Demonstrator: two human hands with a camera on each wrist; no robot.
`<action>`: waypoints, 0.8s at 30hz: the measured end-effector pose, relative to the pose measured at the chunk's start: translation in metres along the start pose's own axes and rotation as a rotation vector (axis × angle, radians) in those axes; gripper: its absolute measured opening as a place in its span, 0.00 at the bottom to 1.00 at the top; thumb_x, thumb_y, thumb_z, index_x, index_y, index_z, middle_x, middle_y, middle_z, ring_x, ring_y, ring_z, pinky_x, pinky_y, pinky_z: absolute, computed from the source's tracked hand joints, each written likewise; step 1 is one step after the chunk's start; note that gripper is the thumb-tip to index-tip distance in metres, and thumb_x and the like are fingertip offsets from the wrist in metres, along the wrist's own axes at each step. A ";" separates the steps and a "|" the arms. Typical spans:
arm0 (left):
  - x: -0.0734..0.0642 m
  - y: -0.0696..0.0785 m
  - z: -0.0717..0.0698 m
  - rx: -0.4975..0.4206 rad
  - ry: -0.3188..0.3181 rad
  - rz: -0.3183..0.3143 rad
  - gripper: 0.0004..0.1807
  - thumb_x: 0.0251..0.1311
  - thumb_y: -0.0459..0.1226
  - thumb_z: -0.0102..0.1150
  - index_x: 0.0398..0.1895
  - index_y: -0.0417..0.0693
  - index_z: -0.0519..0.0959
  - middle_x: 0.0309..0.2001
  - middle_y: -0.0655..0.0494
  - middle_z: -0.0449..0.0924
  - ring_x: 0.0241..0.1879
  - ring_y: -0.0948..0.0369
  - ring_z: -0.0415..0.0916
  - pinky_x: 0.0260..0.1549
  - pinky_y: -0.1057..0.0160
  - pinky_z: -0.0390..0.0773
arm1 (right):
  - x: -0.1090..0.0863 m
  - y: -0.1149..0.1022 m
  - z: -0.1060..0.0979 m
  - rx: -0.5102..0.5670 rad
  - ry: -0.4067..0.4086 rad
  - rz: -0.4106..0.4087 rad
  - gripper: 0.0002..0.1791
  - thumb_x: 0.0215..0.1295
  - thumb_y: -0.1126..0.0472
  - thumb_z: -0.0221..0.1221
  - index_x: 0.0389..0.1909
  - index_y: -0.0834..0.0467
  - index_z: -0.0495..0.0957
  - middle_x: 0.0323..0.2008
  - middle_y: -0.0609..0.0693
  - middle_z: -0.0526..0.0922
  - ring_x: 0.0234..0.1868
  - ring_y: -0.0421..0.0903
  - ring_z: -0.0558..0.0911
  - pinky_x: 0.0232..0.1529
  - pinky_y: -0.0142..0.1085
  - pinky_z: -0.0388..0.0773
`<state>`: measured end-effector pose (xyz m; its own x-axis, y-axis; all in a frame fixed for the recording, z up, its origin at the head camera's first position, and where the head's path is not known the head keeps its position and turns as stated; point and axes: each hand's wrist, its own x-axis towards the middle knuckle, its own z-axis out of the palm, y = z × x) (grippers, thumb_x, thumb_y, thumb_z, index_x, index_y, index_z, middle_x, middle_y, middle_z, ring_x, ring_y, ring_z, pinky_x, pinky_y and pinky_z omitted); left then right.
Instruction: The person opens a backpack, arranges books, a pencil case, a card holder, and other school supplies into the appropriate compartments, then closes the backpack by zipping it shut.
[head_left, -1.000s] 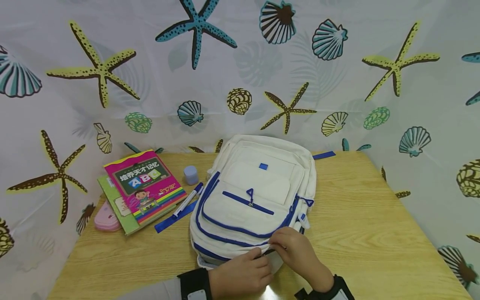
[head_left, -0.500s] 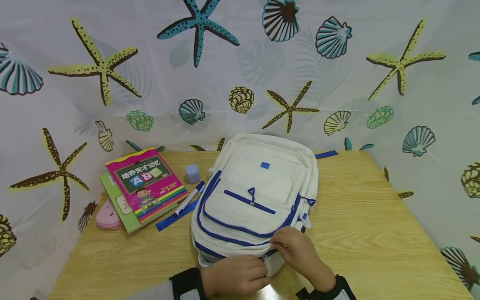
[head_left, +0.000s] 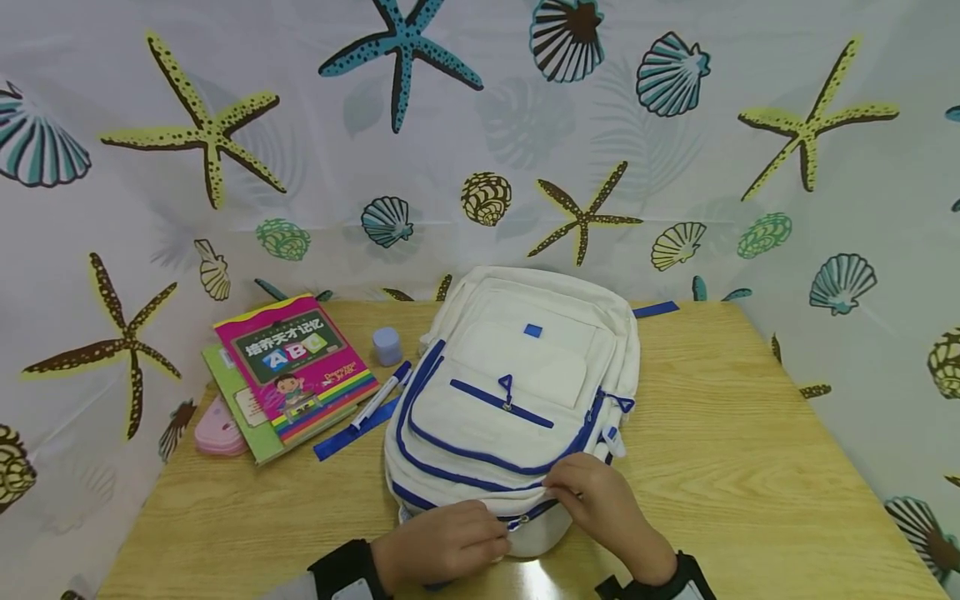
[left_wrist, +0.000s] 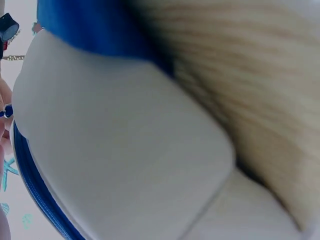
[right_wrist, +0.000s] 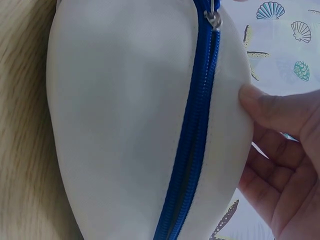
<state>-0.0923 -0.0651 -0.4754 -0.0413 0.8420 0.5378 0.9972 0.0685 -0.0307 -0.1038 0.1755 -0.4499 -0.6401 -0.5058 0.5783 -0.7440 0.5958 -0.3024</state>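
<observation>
Currently, a white backpack (head_left: 517, 442) is handled on a wooden table (head_left: 750, 433).
The pocket edge (right_wrist: 231, 120) is pinched by the right hand (head_left: 600, 504), the blue zipper pull (left_wrist: 8, 111) by the left hand (head_left: 444, 542), fingers curled; the silver slider (right_wrist: 213, 21) is shown closely only from the right wrist.

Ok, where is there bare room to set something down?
Most room on the table is right of the backpack and right hand, out to the right edge. A smaller patch lies front left, between the green book and the left hand. It's crowded left of the backpack: pink book, pink case, pen and lilac container.
</observation>
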 end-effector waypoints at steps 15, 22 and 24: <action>-0.018 0.000 -0.005 -0.007 0.071 -0.086 0.14 0.43 0.34 0.64 0.37 0.44 0.77 0.38 0.57 0.77 0.38 0.66 0.71 0.45 0.74 0.71 | 0.001 -0.001 -0.001 0.007 0.013 -0.001 0.14 0.32 0.72 0.69 0.19 0.53 0.78 0.23 0.41 0.78 0.28 0.37 0.75 0.31 0.23 0.70; -0.024 0.000 -0.008 -0.019 0.086 -0.133 0.10 0.47 0.32 0.60 0.35 0.44 0.77 0.39 0.56 0.77 0.37 0.66 0.72 0.43 0.74 0.71 | 0.001 0.000 -0.003 0.007 0.020 0.001 0.10 0.36 0.69 0.68 0.20 0.53 0.79 0.23 0.41 0.78 0.28 0.37 0.75 0.32 0.22 0.69; -0.026 0.000 -0.008 -0.019 0.097 -0.153 0.08 0.47 0.32 0.59 0.34 0.44 0.77 0.38 0.56 0.77 0.36 0.66 0.72 0.43 0.74 0.71 | 0.001 0.000 -0.003 0.008 0.018 -0.002 0.08 0.39 0.68 0.67 0.20 0.53 0.79 0.24 0.41 0.79 0.28 0.37 0.75 0.32 0.22 0.69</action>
<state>-0.0904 -0.0915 -0.4828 -0.1871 0.7669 0.6138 0.9808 0.1806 0.0733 -0.1042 0.1772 -0.4470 -0.6353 -0.4952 0.5926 -0.7467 0.5899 -0.3075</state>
